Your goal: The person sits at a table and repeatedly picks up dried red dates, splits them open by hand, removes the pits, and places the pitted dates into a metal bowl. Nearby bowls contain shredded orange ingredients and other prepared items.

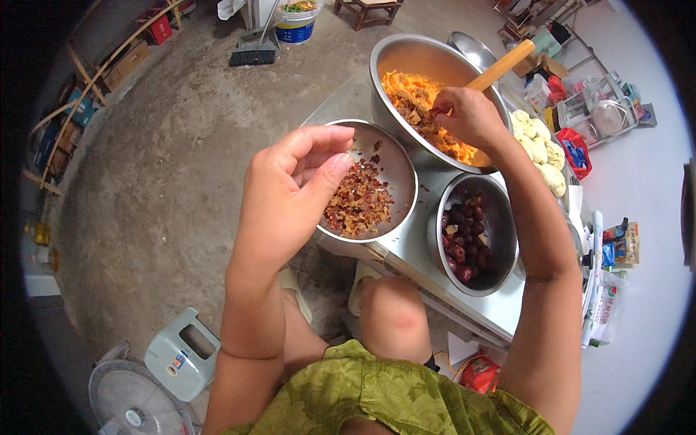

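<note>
My left hand [296, 190] is raised over the near left edge of a metal bowl of chopped dried fruit [361, 204], its fingers curled apart from the thumb with nothing visible between them. My right hand [467, 117] reaches into a large steel bowl [383, 103] of orange mash [410, 81] topped with brown chopped pieces [413, 111]; its fingertips are hidden, so what they hold cannot be told. A wooden handle [503, 65] leans out over that bowl's rim, just behind the hand. Beneath my right forearm, a smaller metal bowl holds dark red dates [465, 234].
Pale dough pieces [538, 144] lie at the right of the table [418, 261]. Beyond them are a red bag [573, 152] and a wire rack [598, 117]. A plastic stool [182, 353] and a fan [133, 402] stand lower left; a bucket [296, 24] and broom [253, 57] are farther off.
</note>
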Tool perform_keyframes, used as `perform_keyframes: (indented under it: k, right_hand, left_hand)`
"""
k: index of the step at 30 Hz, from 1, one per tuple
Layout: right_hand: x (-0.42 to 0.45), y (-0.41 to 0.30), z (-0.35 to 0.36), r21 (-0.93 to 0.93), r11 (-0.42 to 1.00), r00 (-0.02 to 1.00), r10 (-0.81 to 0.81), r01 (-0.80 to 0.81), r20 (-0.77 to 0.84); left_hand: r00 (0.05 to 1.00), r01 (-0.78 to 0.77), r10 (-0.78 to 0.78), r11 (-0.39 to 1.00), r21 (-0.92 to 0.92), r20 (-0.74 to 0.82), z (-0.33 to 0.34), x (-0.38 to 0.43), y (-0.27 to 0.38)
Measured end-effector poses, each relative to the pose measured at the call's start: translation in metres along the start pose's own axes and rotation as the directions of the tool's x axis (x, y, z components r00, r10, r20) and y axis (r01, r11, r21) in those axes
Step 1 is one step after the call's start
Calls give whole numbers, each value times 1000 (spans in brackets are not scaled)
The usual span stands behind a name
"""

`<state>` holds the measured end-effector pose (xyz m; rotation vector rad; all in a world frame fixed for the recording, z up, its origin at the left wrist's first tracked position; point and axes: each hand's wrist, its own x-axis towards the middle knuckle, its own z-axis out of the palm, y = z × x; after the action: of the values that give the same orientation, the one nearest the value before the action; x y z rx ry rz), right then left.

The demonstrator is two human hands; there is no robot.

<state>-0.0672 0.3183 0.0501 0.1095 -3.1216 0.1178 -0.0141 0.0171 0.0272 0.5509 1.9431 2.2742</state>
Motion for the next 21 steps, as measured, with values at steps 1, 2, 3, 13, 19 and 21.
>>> perform_keyframes:
  k: [1, 2, 3, 13, 19, 21]
  right_hand:
    - [-2, 1, -3, 61, 998, 999, -14, 16, -31]
    - [-5, 5, -7, 122, 992, 998, -26, 33, -62]
    - [-7, 6, -11, 184, 981, 995, -39, 55, -93]
    - [-46, -48, -34, 728, 685, 981, 113, 38, -157]
    - [-89, -118, -26, 60, 904, 751, -313, 423, -582]
    - [-95, -125, -22, 82, 882, 747, -340, 465, -572]
  left_hand:
    - [1000, 17, -17, 1000, -9, 16, -1, -2, 0]
    - [999, 35, -35, 999, -17, 33, -2, -4, -1]
    - [997, 54, -53, 998, -23, 47, -2, -7, 0]
    - [975, 194, -123, 880, -434, 186, 33, -9, -14]
    - [950, 307, -168, 653, -692, 263, 46, -17, -4]
    - [950, 309, -162, 604, -734, 267, 41, -19, -1]
